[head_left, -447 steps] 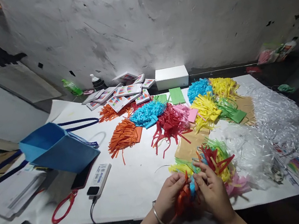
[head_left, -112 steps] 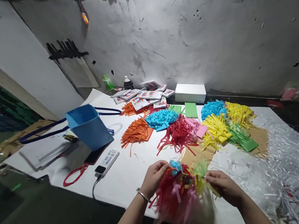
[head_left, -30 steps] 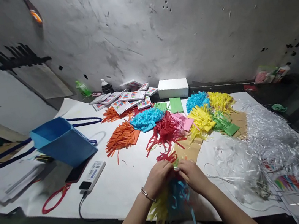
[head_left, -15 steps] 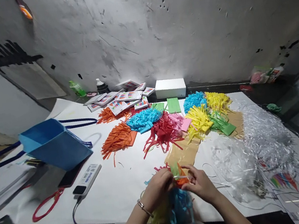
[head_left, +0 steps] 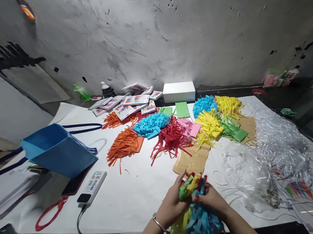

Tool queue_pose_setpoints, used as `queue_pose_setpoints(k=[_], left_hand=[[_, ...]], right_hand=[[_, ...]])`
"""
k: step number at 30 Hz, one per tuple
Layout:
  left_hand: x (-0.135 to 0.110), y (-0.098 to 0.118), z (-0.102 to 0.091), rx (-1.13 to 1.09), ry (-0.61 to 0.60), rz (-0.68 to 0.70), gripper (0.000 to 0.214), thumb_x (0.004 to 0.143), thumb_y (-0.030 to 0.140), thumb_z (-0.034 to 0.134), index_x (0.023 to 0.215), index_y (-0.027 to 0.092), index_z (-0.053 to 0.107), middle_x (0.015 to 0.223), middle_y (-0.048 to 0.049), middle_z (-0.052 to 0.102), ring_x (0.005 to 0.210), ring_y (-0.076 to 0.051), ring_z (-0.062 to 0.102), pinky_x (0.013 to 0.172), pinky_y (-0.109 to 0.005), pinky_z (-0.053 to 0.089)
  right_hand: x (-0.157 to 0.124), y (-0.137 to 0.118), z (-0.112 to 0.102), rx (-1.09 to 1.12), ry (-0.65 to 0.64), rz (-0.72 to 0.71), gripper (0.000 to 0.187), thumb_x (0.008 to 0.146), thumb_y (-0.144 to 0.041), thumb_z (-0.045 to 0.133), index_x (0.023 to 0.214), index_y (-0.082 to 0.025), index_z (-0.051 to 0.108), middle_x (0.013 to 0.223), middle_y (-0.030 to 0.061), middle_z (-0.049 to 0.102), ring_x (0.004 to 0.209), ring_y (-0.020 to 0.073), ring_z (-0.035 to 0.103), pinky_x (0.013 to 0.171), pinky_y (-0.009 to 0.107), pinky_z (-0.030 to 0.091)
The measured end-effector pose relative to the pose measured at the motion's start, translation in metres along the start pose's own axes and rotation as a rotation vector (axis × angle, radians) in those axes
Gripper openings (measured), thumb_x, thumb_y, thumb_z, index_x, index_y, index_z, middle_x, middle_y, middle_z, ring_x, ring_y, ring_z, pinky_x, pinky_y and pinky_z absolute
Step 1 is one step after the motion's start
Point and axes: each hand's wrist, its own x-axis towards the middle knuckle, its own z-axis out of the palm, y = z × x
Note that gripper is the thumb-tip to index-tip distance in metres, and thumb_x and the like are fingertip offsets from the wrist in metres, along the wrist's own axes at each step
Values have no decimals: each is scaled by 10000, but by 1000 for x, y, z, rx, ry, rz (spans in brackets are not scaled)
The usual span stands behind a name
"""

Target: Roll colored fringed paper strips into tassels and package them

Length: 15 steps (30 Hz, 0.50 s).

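Note:
Near the table's front edge, a multicoloured paper tassel (head_left: 201, 222) hangs between my hands. Its blue and yellow strips droop downward, while green, yellow and red strips bunch at the top. My left hand (head_left: 175, 199) grips its left side, thumb up along the bunch. From the right, my right hand (head_left: 212, 200) closes on the bunch, its thumb across the blue strips. Just beyond lies a sheet of brown paper (head_left: 191, 160). Red fringed paper (head_left: 173, 136), orange fringed paper (head_left: 123, 145) and yellow fringed paper (head_left: 207, 126) are spread behind it.
Tangled clear plastic strands (head_left: 247, 175) cover the table's right side. At left stand a blue bag (head_left: 60, 154) and a white device (head_left: 92, 189) with a cable. Printed packets (head_left: 133, 100) and a white box (head_left: 178, 92) sit against the wall.
The tassel has turned, with more blue strips showing and its top now a bunch of mixed colours. Both hands have drawn in around it; the white strand seen between them is out of sight.

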Motion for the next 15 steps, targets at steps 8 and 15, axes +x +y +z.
queue_pose_setpoints(k=[8, 15], left_hand=[[1, 12, -28, 199, -148, -51, 833, 745, 384, 687, 1452, 229, 274, 1436, -149, 399, 1309, -329, 359, 1100, -496, 254], [12, -8, 31, -615, 90, 7, 1166, 504, 606, 801, 1454, 220, 247, 1394, -168, 433, 1297, -364, 384, 1109, -503, 228]], right_hand=[[2, -2, 0, -727, 48, -312, 330, 830, -459, 524, 779, -179, 692, 722, 52, 668, 671, 192, 584, 644, 269, 434], [-7, 6, 7, -388, 418, -225, 340, 690, -545, 682, 798, -226, 734, 883, 64, 712, 877, 255, 634, 793, 339, 503]])
